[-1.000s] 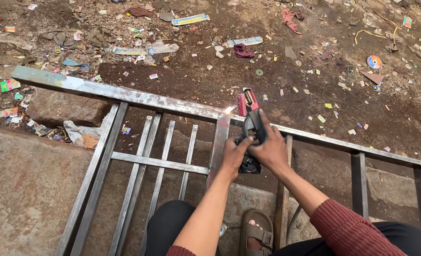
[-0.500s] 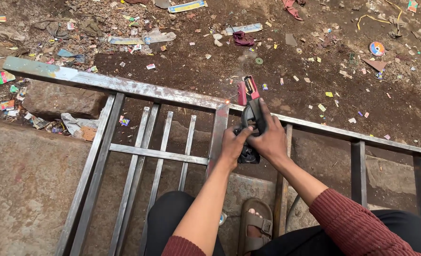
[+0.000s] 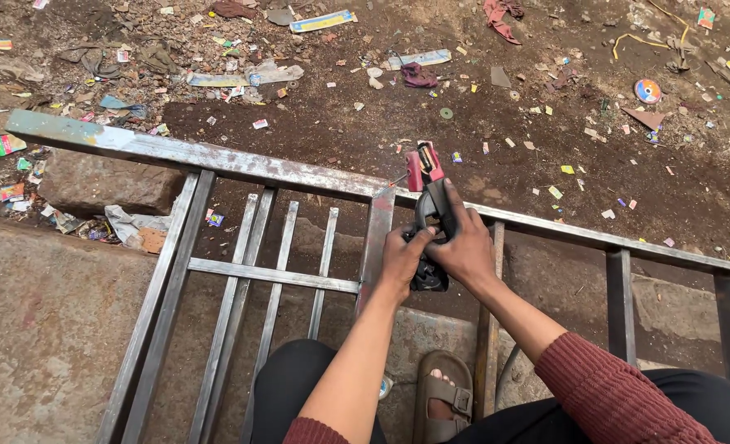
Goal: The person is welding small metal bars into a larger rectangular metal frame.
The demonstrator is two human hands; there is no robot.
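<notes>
While both hands grip the red-tipped electrode holder (image 3: 427, 215), left hand (image 3: 404, 261) and right hand (image 3: 466, 247) closed on it, its tip touches the metal frame (image 3: 242, 163) at the top-rail joint; the frame's bars look already assembled.

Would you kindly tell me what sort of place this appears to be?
Probably an outdoor metalwork spot on littered ground: a steel bar frame lies over bare dirt strewn with scraps, and both hands grip a red-tipped electrode holder at a joint.

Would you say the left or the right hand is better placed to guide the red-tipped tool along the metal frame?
Right, probably: the right hand wraps the tool handle, forefinger along it; the left hand only steadies its lower part beside the frame.
</notes>
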